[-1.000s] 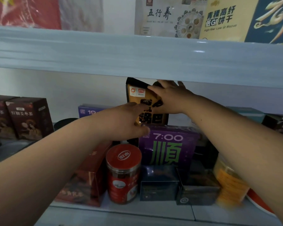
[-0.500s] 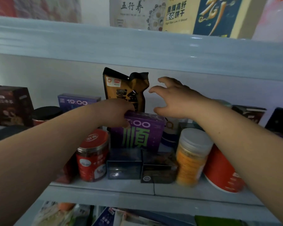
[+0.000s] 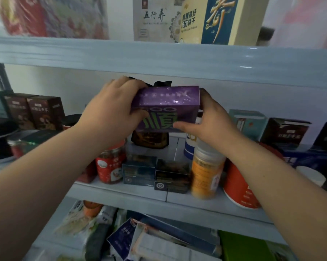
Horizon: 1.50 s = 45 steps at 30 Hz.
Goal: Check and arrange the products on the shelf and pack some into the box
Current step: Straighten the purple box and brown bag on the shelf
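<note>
The left grip (image 3: 111, 113) and right grip (image 3: 213, 123) clasp opposite ends of the purple box (image 3: 166, 108), raised over the middle shelf (image 3: 140, 193) before the dark pouch (image 3: 149, 143); best draw it out level, clear of the orange jar (image 3: 206, 172).

Single head view, close, facing shelf (image 3: 159, 194) front, angled slightly down

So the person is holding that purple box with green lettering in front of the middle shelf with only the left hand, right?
Not only the left. The head view shows both hands on the purple box: the left hand grips its left end, and the right hand holds its right end. The rest is right.
</note>
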{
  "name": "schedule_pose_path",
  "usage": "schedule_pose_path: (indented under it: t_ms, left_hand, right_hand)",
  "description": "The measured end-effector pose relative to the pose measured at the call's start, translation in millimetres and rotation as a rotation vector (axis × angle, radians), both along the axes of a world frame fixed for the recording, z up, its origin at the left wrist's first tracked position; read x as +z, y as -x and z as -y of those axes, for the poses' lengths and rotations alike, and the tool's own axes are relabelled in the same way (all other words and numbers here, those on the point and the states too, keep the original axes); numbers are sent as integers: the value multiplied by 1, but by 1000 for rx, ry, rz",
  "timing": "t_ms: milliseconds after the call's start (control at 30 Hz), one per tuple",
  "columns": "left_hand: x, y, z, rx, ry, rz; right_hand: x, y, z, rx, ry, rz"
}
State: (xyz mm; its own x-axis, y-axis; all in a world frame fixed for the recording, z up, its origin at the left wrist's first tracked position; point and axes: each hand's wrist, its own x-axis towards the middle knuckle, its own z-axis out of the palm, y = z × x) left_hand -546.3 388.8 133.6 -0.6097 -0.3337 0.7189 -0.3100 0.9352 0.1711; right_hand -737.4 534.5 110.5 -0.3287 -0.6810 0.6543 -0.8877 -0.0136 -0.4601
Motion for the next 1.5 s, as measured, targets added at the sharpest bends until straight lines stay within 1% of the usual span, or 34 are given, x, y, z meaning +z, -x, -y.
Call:
schedule_pose_path:
  t_ms: [100, 167, 200, 267, 300, 333, 400, 533, 600, 667, 733, 900, 933, 1000, 1033, 1133, 1200, 1300, 1367, 1433, 1500]
  left_hand:
    - [-3, -27, -24, -28, 12, -90]
    - [-10, -47, -32, -45, -38, -207]
    - [-16, -58, -34, -84, -131, -288]
    - [-34, -77, -40, -239, -439, -450]
    - [-45, -84, -43, -291, -565, -472]
    - [-57, -90, -46, -306, -624, -436]
    - [-82, -99, -49, -290, -675, -328]
    - [-124, -112, -47, -321, -817, -275]
    - [-142, -122, -48, -363, -964, -261]
    - [-159, -136, -50, -408, -1109, -245]
    - [-177, -148, -46, -428, -1192, -277]
    - [-217, -168, -34, -363, -1326, -347]
    - [-222, -172, -30, -363, -1341, -334]
    - [-232, -179, -19, -380, -1365, -246]
    - [-236, -182, -14, -374, -1412, -213]
    - [-240, -187, -7, -297, -1651, -233]
    - [-243, -192, -7, -326, -1748, -192]
    - [-246, -200, -4, -367, -1763, -109]
    - [-245, -203, -1, -355, -1721, -56]
    - [-243, -204, -2, -362, -1641, 12]
    - [-245, -204, -8, -395, -1615, -21]
  right_hand:
    - [-1, -16, -14, 74, 117, 107]
    - [-2, -31, -26, 127, 164, 159]
    - [-4, -39, -32, 141, 169, 174]
    - [-12, -53, -43, 165, 164, 237]
    - [-17, -59, -47, 177, 156, 280]
    - [-22, -65, -51, 185, 145, 330]
    - [-35, -76, -55, 215, 115, 432]
    - [-60, -99, -56, 222, 16, 612]
    - [-75, -113, -53, 221, 17, 729]
    - [-90, -127, -49, 220, 47, 886]
    - [-104, -142, -45, 182, 53, 997]
    - [-131, -185, -30, 10, 23, 1132]
    - [-135, -193, -26, -30, 16, 1146]
    - [-143, -206, -20, -111, -13, 1187]
    - [-146, -211, -18, -137, -24, 1235]
    - [-158, -229, -13, -83, 43, 1490]
    - [-166, -237, -11, -59, 110, 1600]
    - [-175, -245, -10, -45, 190, 1679]
    - [-177, -252, -8, -28, 248, 1700]
    - [-181, -258, -7, -15, 286, 1644]
    - [-185, -269, -3, 27, 266, 1558]
